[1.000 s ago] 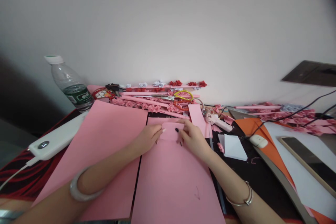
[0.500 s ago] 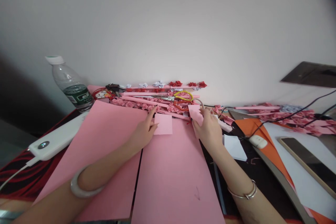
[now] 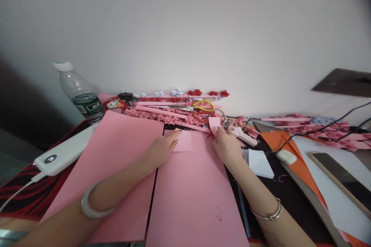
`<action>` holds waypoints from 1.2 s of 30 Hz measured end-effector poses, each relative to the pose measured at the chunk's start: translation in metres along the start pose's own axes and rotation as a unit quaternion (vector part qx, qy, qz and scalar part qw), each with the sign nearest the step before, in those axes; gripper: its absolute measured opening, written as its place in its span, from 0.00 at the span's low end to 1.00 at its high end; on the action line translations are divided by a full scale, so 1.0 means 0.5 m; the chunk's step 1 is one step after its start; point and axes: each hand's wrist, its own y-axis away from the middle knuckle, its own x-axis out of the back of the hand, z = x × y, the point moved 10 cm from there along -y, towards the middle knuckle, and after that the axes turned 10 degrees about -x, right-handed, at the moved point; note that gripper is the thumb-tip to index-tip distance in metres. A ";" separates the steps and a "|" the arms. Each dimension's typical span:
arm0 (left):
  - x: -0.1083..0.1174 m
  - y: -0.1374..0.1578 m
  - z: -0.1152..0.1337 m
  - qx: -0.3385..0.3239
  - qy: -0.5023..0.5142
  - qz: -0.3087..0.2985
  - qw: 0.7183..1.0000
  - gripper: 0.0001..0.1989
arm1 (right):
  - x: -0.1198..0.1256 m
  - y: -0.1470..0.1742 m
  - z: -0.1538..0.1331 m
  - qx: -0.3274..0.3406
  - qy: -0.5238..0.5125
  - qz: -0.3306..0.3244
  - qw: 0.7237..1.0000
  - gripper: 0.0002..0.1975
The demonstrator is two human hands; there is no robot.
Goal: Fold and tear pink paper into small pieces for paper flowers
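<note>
My left hand (image 3: pixel 161 152) lies with its index finger and thumb stretched out over a small light-pink paper square (image 3: pixel 184 141). The square rests on a large pink sheet (image 3: pixel 193 193), near its far edge. A second large pink sheet (image 3: pixel 127 139) is under my left forearm. Near the far right corner of the first sheet, my right hand (image 3: pixel 228 147) pinches another small pink paper piece (image 3: pixel 214 123), which sticks up from the fingers. Beside that hand is a pale tool shaped like a glue gun (image 3: pixel 246 137). The right fingertips are partly hidden.
Pink paper sticks with folded flowers (image 3: pixel 162 117) lie along the wall with yellow-handled scissors (image 3: pixel 188 108). A water bottle (image 3: pixel 84 96) and white power bank (image 3: pixel 63 150) stand left. White paper squares (image 3: pixel 261 163), a phone (image 3: pixel 342 177) and black cables (image 3: pixel 321 125) are on the right.
My left index finger has come down onto the paper square, which has shifted slightly right. My right hand has drawn a little left and toward me, uncovering more of the pale tool.
</note>
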 end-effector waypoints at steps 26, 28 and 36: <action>-0.059 0.016 0.040 0.079 0.535 -0.039 0.840 0.18 | 0.067 0.083 -0.059 0.087 -0.432 -0.031 0.897 0.19; -0.066 0.022 0.055 0.065 0.511 -0.073 0.854 0.19 | 0.039 0.077 -0.065 0.085 -0.475 -0.121 0.867 0.15; -0.082 0.032 0.090 0.006 0.442 -0.116 0.890 0.17 | -0.015 0.098 -0.079 0.100 -0.468 -0.231 0.847 0.19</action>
